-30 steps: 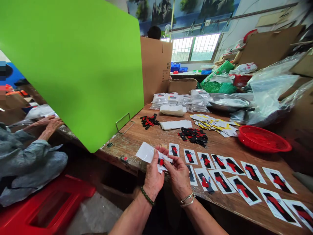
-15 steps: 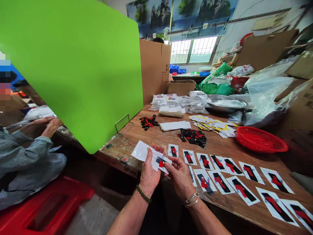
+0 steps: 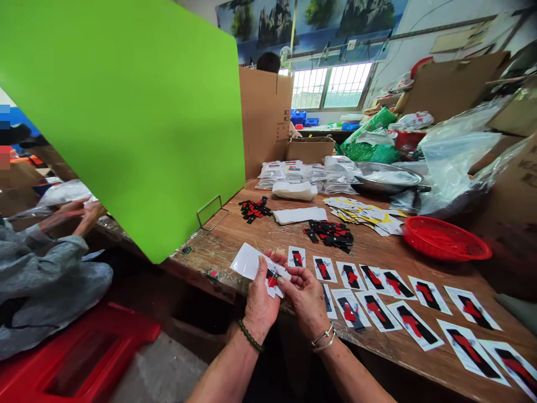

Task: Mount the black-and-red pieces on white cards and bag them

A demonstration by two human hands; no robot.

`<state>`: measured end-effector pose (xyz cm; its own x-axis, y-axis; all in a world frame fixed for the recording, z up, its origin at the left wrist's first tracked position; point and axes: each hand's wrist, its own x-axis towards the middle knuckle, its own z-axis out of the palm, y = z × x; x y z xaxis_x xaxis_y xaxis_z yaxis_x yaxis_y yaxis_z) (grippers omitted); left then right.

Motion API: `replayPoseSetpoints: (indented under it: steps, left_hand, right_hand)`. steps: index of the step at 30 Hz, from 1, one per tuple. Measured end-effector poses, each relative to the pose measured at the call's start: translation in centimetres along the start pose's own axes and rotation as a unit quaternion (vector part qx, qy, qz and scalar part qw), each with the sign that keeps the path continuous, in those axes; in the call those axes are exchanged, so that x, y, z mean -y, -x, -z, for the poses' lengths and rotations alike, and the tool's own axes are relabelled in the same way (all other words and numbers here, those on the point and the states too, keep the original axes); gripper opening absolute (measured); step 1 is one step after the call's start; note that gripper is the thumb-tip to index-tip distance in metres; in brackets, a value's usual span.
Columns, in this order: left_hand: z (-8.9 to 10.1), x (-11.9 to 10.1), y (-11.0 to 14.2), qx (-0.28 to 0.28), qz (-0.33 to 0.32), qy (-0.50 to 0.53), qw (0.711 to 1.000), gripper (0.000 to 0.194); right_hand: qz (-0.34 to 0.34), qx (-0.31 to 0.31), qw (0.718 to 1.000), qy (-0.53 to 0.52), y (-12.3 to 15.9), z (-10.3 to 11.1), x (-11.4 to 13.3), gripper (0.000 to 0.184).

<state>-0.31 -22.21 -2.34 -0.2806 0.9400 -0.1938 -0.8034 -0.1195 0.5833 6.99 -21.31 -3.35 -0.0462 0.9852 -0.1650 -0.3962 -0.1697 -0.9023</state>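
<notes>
Over the near table edge, my left hand [image 3: 260,305] is closed on a white plastic bag [image 3: 246,261], its thumb lying across the top. A card with black and red pieces [image 3: 272,279] is held between both hands at the bag's right end. My right hand [image 3: 309,299] pinches that card near its edge; whether the card is partly inside the bag I cannot tell. To the right, white cards [image 3: 323,270] lie in two rows, each bearing a black piece and a red piece. Behind my hands sits a pile of black and red pieces [image 3: 331,235].
A green panel [image 3: 168,129] stands at left, with a wire stand [image 3: 212,215]. Farther back are a smaller pile [image 3: 254,210], white stacks [image 3: 300,215], filled bags [image 3: 308,174], yellow-white cards [image 3: 363,212] and a red basket [image 3: 447,240]. Another person's hands [image 3: 84,215] are beyond the panel.
My right fingers have moved slightly left along with the card, and the bag has shifted a little right. The other person's hands have moved slightly.
</notes>
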Motion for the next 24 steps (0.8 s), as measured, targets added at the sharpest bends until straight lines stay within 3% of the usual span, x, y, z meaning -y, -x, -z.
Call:
replayPoseSetpoints:
  steps: [3,8,13,18,21,24]
  left_hand:
    - [0.2,0.3,-0.1,0.022,0.004,0.009,1.000,0.037]
    - [0.2,0.0,0.0,0.033,0.020,0.008,0.999,0.043]
    - [0.6,0.4,0.3,0.099,0.056,-0.006,0.994,0.044]
    - [1.3,0.7,0.5,0.127,0.060,-0.027,0.990,0.044]
    - [1.8,-0.3,0.5,0.130,0.036,-0.036,0.990,0.049]
    - [2.3,-1.7,0.5,0.095,0.009,-0.070,0.993,0.046]
  right_hand:
    - [0.015,-0.010,1.000,-0.012,-0.5,-0.2,0.2,0.053]
    - [-0.011,0.071,0.997,-0.001,-0.7,-0.2,1.1,0.052]
    - [-0.021,0.058,0.998,0.021,-0.8,0.1,1.8,0.054]
    - [-0.051,0.159,0.985,0.042,-1.0,1.1,2.3,0.046]
    - [-0.043,0.126,0.991,0.026,-1.6,2.2,2.1,0.045]
    - [-0.050,0.106,0.993,0.016,-2.2,3.2,2.0,0.049]
